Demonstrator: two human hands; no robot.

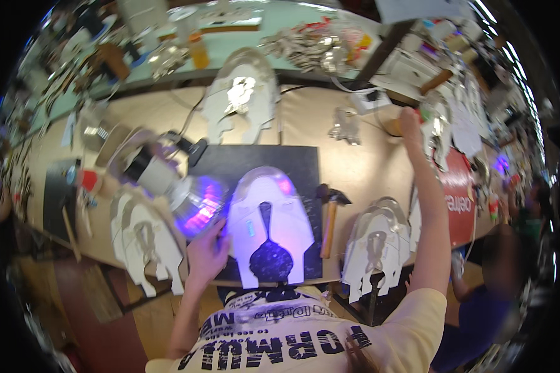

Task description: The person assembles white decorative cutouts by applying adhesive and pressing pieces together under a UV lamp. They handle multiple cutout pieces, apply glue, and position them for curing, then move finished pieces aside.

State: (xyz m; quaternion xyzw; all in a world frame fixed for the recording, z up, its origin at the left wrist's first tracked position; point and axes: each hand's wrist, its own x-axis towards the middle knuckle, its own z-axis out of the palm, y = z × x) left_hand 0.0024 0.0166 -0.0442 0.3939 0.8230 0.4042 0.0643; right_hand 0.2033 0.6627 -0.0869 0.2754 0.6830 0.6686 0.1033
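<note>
A white shoe upper piece [274,208] with a keyhole-shaped opening lies on the black mat [286,158] in front of me, tinted violet by light. My left hand [208,252] is at its left edge, fingers stretched toward it. Just above that hand is a round, shiny lamp [196,202], blurred and glowing violet. My right arm reaches far to the right; my right hand [409,123] is closed beside a yellowish container [393,127]. What its fingers hold is hidden. A hammer [331,217] with a wooden handle lies right of the upper.
Stacked white uppers lie at left [146,239] and right [379,248]; another upper [239,96] lies beyond the mat. Silvery pieces [345,126] rest on the tan table. A red panel [457,199] stands at right, near another person [504,267]. A cluttered green table [230,40] runs behind.
</note>
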